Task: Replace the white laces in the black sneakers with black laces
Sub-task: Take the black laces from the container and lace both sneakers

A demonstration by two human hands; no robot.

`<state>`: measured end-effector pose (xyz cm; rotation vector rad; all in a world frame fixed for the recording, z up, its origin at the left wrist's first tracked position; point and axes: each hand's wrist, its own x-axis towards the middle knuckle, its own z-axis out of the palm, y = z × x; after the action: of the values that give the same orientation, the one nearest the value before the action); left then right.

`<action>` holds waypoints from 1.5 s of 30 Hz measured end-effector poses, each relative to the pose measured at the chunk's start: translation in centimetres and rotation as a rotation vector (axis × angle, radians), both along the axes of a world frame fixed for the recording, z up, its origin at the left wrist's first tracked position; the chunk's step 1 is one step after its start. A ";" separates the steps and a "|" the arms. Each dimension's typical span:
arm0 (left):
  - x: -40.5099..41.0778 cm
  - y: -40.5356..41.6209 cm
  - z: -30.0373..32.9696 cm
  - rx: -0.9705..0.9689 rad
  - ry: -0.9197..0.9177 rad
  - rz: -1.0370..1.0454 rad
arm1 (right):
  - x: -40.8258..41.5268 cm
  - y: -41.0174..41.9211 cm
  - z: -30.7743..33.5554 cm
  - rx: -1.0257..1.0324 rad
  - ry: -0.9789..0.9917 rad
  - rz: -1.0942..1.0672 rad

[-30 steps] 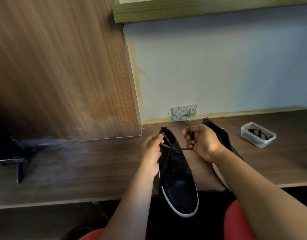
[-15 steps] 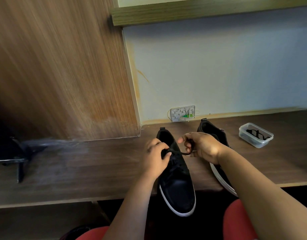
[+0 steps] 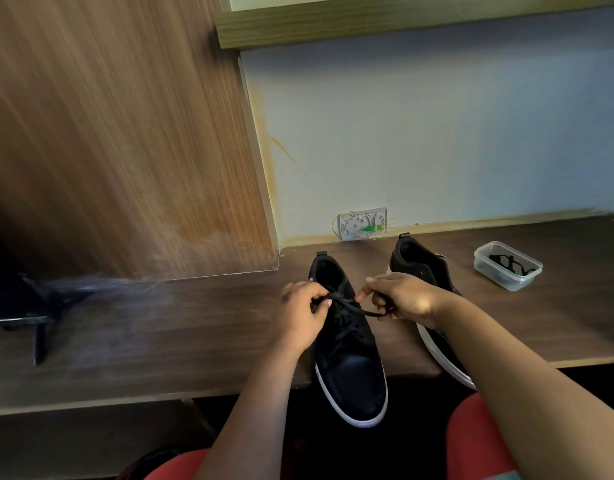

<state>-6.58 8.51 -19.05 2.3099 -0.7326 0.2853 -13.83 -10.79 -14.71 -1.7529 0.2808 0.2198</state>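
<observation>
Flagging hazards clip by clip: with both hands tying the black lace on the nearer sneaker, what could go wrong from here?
1. The near sneaker has its toe past the desk edge; a hard pull by the left hand and right hand on the black lace might tip it off.
2. The second sneaker also overhangs, under the right forearm, and could be nudged off.
3. The container holding another lace sits open.
</observation>
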 end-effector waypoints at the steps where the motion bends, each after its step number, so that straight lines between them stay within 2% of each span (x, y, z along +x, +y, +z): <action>1: 0.0 0.0 0.0 0.001 0.008 -0.012 | 0.1 0.1 0.2 -0.004 -0.036 -0.026; 4: -0.2 -0.1 -0.2 -0.018 0.041 -0.051 | 0.4 0.4 1.1 -0.053 -0.144 -0.131; 7: -0.4 -0.5 -0.4 -0.021 -0.022 -0.045 | 0.7 1.1 1.5 -0.075 -0.191 -0.128; 11: -0.1 -0.8 -0.3 -0.041 -0.008 -0.034 | 0.5 2.1 1.1 -0.352 -0.240 0.005; 14: 0.3 -0.8 -0.5 -0.078 0.091 -0.077 | 0.7 2.6 0.4 -0.441 -0.289 0.065; 17: 0.3 -1.1 -0.8 -0.091 0.246 -0.076 | 1.1 3.1 -0.7 -0.461 -0.343 0.035; 21: -0.1 -1.7 -0.9 -0.215 0.499 -0.079 | 1.3 4.1 -0.8 -0.516 -0.305 -0.070; 25: -0.1 -1.8 -1.0 -0.347 0.647 -0.054 | 1.2 4.5 -0.6 -0.588 -0.272 -0.134; 30: -0.5 -2.0 -0.9 -0.460 0.815 -0.040 | 1.3 4.6 -0.8 -0.565 -0.215 -0.171; 32: -0.4 -1.9 -1.0 -0.458 0.775 -0.047 | 1.3 4.7 -0.9 -0.550 -0.204 -0.201; 37: 0.0 -1.1 -0.8 -0.253 0.312 0.023 | 1.6 5.2 -0.9 -0.508 -0.140 -0.254; 40: -0.1 -1.1 -0.7 -0.257 0.298 0.025 | 1.7 5.2 -1.1 -0.496 -0.139 -0.252; 45: 0.0 -0.9 -0.6 -0.329 0.405 0.017 | 1.4 5.0 -1.3 -0.449 -0.234 -0.210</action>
<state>-6.62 7.58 -19.67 1.9737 -0.4251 -0.0547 -12.44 -5.82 -16.06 -2.1514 0.3592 -0.2173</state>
